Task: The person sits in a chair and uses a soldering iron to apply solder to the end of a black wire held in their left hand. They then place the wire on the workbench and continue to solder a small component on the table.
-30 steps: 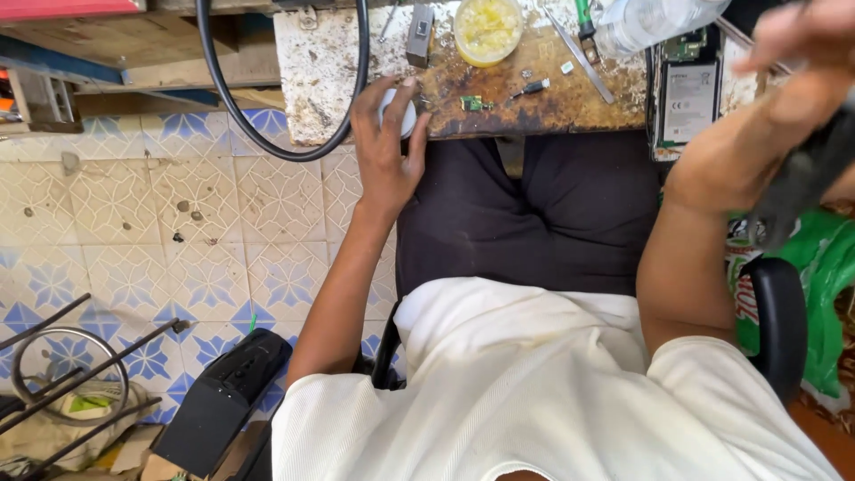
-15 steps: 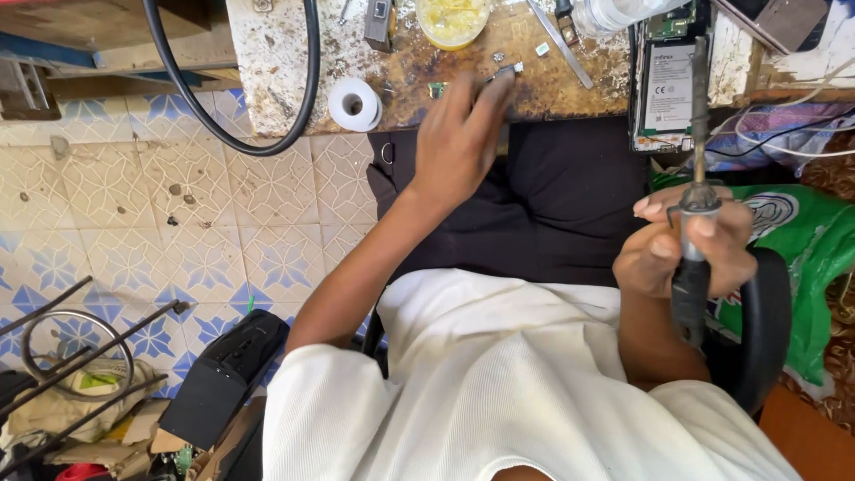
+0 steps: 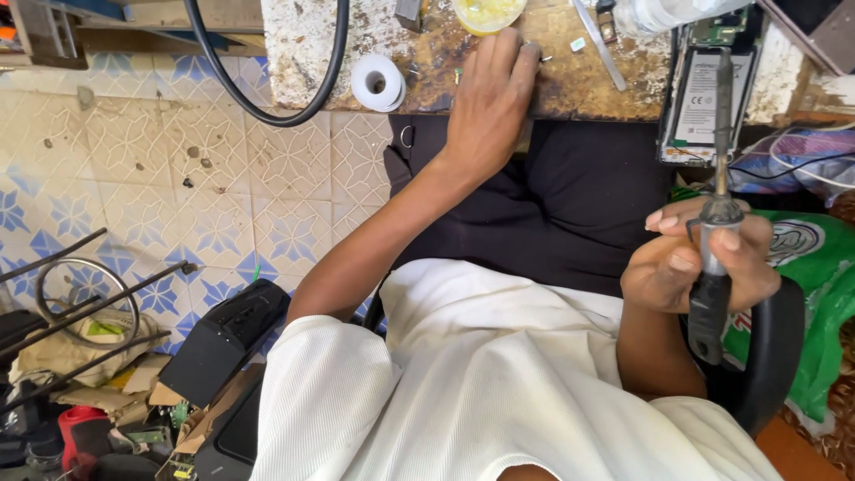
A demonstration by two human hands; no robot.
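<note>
Right hand (image 3: 699, 267): nearest the camera, fist closed around the black-handled soldering iron with metal shaft (image 3: 715, 214); thumb and fingertips press on the silver collar, handle sticks out below the fist.
Soldering iron: upright in the right hand, shaft pointing away from the body toward the worn brown wooden workbench (image 3: 570, 80); tip sits over the opened phone with exposed back label (image 3: 704, 98); contact there cannot be told.
Left hand (image 3: 490, 102): reached out onto the front edge of the workbench, palm down, fingers extended and close together, fingertips resting on the bench top; whether they pinch anything small cannot be told.
White tape roll (image 3: 377, 82): on the workbench front edge, just left of the left hand, not touching it.
Opened phone: lies at the right end of the workbench, well apart from the left hand, beyond the right hand.
Metal tweezers (image 3: 598, 44): on the workbench, right of the left hand's fingertips, near but apart.
Yellow paste tub (image 3: 485, 11): at the far side of the workbench, just beyond the left fingertips.
Black cable loop (image 3: 267, 89): hangs over the left end of the workbench, onto the patterned tile floor (image 3: 151, 178).
Clear plastic bottle (image 3: 663, 11): far edge of the workbench, above the phone.
</note>
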